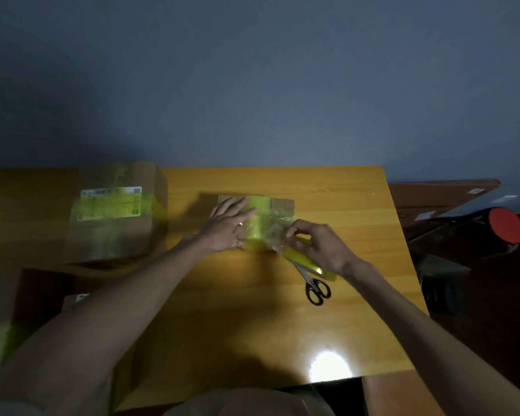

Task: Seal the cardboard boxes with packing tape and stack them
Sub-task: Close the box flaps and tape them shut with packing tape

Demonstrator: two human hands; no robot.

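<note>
- I see the small box (282, 205) lying on the table (342, 199), about midway across and closer to the far edge.
- The left hand (227, 228) lies flat on the box top, fingers (237, 205) straight and slightly spread, pressing down.
- Glossy tape (270, 232) runs over the top of the box and down its near side.
- The right hand (317, 246) is at the box's near right corner, fingers (294, 235) curled and pinching the tape.
- The yellow tape roll (309, 264) sits just under that hand; I cannot tell whether the palm grips it.
- Scissors (316, 289) lie just nearer than the roll, handles toward the near edge.
- A big box (114, 232) with a label (110, 202) stands at the far left.
</note>
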